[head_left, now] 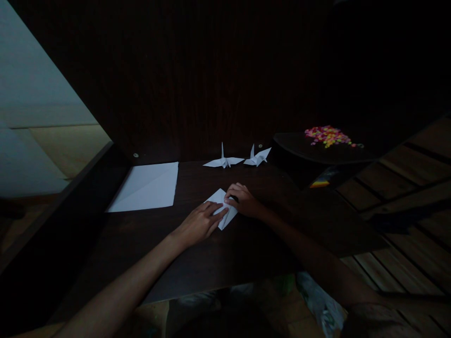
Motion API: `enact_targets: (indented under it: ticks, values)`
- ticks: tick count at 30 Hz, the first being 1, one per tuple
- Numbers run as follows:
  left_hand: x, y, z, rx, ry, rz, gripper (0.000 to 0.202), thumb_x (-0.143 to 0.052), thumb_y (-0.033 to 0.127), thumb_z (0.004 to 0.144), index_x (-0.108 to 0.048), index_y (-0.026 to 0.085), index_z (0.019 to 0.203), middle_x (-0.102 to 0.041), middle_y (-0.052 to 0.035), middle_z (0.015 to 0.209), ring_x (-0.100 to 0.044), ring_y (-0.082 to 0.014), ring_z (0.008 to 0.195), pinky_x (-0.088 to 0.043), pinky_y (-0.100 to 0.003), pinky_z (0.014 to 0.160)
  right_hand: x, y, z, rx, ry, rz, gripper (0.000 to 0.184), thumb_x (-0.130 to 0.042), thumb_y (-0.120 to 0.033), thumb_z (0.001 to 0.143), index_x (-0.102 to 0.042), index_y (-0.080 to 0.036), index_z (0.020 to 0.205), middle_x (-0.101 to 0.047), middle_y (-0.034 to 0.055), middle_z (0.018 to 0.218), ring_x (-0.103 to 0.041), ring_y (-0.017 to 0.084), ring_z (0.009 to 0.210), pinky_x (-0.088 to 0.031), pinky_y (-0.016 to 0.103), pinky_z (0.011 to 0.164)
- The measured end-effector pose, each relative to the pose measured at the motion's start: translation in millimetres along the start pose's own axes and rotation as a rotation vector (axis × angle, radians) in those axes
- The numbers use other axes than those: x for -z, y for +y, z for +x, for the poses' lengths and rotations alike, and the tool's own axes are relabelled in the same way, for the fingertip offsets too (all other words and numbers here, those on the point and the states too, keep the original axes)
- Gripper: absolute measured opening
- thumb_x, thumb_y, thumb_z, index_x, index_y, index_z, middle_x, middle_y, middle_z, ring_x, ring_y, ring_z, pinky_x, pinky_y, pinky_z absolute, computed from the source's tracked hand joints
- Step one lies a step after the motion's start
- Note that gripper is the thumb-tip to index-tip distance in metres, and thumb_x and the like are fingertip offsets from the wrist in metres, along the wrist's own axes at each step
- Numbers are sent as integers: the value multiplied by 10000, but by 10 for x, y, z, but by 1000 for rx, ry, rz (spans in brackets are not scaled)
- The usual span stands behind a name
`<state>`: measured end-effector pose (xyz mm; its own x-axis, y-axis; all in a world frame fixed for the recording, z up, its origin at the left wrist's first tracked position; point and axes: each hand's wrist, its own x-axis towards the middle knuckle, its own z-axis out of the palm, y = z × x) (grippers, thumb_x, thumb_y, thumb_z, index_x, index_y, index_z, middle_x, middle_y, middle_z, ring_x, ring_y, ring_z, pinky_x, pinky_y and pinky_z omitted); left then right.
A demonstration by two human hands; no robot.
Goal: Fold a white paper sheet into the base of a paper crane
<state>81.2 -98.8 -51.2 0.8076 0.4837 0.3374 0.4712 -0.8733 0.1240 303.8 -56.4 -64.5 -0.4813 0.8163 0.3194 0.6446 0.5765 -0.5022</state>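
Folded paper [215, 197] lies on the dark desk [211, 263] right in front of me, pinned under both hands, I think so that it cannot slide. A flat white sheet [148, 187] sits to the left, out of the way. My left hand [199, 224] lies spread, fingers flat on the fold, gripping nothing. My right hand [243, 199] curls its fingertips onto the far corner; whether they pinch a flap I cannot tell. Two paper cranes [223, 161] stand at the back.
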Motion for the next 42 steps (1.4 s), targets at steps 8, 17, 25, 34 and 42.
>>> enact_targets:
  ticks: [8,17,25,34,42]
  values:
    - [13,13,9,36,-44,1,381,-429,211,967,-529,187,1333,-553,-135,1256,-554,-257,1106,-487,-437,954,224,165,21,116,-153,201,175,-617,-243,863,-654,-191,1026,-656,60,988,-572,210,960,-440,370,857]
    - [-11,17,3,53,-34,-4,361,-421,265,982,-556,156,1298,-580,-132,1216,-557,-254,1093,-485,-430,966,205,198,31,138,-128,152,148,-609,-225,865,-702,-188,973,-670,68,930,-574,212,911,-447,379,831]
    - [32,82,27,137,-42,-86,351,-392,258,992,-570,165,1280,-592,-125,1199,-555,-249,1082,-460,-424,950,300,215,7,128,-175,176,197,-650,-229,839,-715,-200,1023,-671,77,1004,-583,221,976,-454,396,867]
    - [-38,115,81,231,41,-167,298,-509,377,951,-613,181,1151,-617,-92,1124,-571,-241,1038,-459,-408,932,253,203,15,141,-144,163,173,-625,-264,870,-726,-194,990,-678,76,967,-590,216,941,-459,388,853]
    - [-46,120,79,257,62,-152,320,-541,375,927,-609,169,1162,-605,-103,1176,-583,-255,1044,-473,-420,946,255,180,18,117,-151,146,163,-631,-213,852,-727,-206,984,-668,66,969,-587,207,942,-460,383,857]
